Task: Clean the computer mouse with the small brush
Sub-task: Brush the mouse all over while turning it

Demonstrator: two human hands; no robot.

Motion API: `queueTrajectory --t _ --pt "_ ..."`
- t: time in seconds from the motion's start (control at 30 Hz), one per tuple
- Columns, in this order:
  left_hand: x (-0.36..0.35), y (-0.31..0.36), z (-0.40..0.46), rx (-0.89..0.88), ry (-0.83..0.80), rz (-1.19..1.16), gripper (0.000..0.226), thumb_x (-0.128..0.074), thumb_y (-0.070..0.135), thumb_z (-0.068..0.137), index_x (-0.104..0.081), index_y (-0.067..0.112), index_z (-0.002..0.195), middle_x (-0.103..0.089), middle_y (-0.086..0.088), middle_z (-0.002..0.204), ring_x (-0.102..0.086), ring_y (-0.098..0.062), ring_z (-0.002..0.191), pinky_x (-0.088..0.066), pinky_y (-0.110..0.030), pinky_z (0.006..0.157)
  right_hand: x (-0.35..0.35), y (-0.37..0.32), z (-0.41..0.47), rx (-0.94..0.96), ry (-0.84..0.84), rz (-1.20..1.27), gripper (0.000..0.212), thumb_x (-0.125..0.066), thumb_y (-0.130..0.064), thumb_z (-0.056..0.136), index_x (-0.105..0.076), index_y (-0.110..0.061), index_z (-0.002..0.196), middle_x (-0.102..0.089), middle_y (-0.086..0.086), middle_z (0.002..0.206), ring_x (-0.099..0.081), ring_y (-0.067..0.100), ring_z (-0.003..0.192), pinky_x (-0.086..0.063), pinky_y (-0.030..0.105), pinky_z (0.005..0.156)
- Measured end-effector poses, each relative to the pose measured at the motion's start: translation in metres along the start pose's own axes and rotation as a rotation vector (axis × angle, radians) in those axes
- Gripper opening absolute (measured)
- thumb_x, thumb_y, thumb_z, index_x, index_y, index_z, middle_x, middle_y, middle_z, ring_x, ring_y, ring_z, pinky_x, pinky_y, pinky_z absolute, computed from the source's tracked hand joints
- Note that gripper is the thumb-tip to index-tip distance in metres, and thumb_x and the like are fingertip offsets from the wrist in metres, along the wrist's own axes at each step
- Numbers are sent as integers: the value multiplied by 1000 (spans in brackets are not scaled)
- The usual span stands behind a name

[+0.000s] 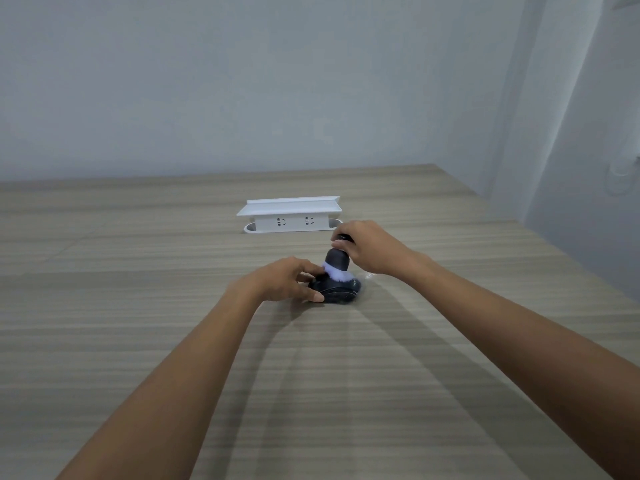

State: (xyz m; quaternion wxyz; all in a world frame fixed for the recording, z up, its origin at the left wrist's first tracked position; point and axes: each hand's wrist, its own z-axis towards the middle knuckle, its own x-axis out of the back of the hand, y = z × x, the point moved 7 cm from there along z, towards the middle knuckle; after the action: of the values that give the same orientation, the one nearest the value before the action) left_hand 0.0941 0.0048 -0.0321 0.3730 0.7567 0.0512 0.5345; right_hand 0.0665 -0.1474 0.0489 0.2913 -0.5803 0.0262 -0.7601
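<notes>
Computer mouse: black, lying on the wood-grain worktop, in front of a white socket box.
Left hand: fingers pinching the mouse's left side, thumb on its near edge, other fingertips on its far edge.
Small brush: upright, dark body, white bristles pressed on the mouse's top.
Right hand: fingers curled tight around the brush handle, above and just right of the mouse.

Left hand steadying mouse, right hand pressing brush onto it
</notes>
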Motion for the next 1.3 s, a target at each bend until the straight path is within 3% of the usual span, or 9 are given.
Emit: queueTrajectory --t 0.2,0.3,0.47,0.63,0.8,0.9,0.97,1.2,1.3 --pt "0 -1 2 -8 -4 -6 64 -84 27 80 -59 28 138 -64 13 132 -59 -6 124 -44 -33 112 4 27 -8 -90 -121 -92 21 -55 -16 100 -70 -3 106 -72 13 103 -64 25 89 -46 29 74" --pt "0 -1 3 -20 -1 -6 64 -84 27 79 -59 28 138 -65 15 129 -60 -5 122 -45 -31 110 8 16 -6 -43 -74 -54 21 -55 -16 100 -71 -2 104 -73 13 100 -64 24 90 -47 30 75" --pt "0 -1 2 -31 7 7 43 -83 30 80 -65 44 116 -67 26 114 -60 12 107 -47 -16 91 7 -4 -5 31 18 23 20 -58 -18 98 -72 -5 100 -69 4 89 -57 15 78 -38 22 69" --pt "0 1 1 -22 24 31 61 -83 29 81 -59 28 137 -64 17 124 -61 -6 119 -47 -28 105 13 18 -13 -59 -59 -75 21 -57 -19 98 -72 -4 103 -73 10 99 -66 25 91 -50 33 78" --pt "-1 6 2 -31 24 39 60 -83 26 81 -59 24 137 -63 18 117 -62 -7 114 -47 -25 101 14 12 -17 -58 -52 -102 22 -56 -18 99 -72 -3 102 -73 13 100 -66 28 92 -51 36 78" --pt "-2 7 3 -40 52 67 46 -83 28 81 -65 28 123 -67 16 111 -65 -8 108 -50 -26 95 9 -11 -18 33 9 -59 22 -56 -19 99 -72 -3 102 -72 12 100 -65 25 93 -45 29 74" --pt "-3 8 2 -43 74 69 40 -83 29 81 -67 26 118 -69 12 112 -66 -10 106 -50 -24 91 4 -16 -19 56 -1 -51 22 -57 -19 99 -72 -4 103 -72 12 101 -65 25 95 -49 32 77" --pt "-5 11 2 -24 104 112 56 -82 34 80 -63 20 131 -65 10 113 -62 -12 107 -46 -24 90 17 21 -25 -77 25 -102 22 -56 -19 99 -71 -3 101 -73 13 100 -65 30 94 -52 42 84" --pt "-4 11 3 -18 106 129 55 -83 36 79 -65 20 128 -67 9 114 -64 -13 106 -46 -23 88 14 15 -28 -55 57 -62 21 -56 -20 99 -70 -5 100 -72 11 101 -65 28 94 -52 41 84"
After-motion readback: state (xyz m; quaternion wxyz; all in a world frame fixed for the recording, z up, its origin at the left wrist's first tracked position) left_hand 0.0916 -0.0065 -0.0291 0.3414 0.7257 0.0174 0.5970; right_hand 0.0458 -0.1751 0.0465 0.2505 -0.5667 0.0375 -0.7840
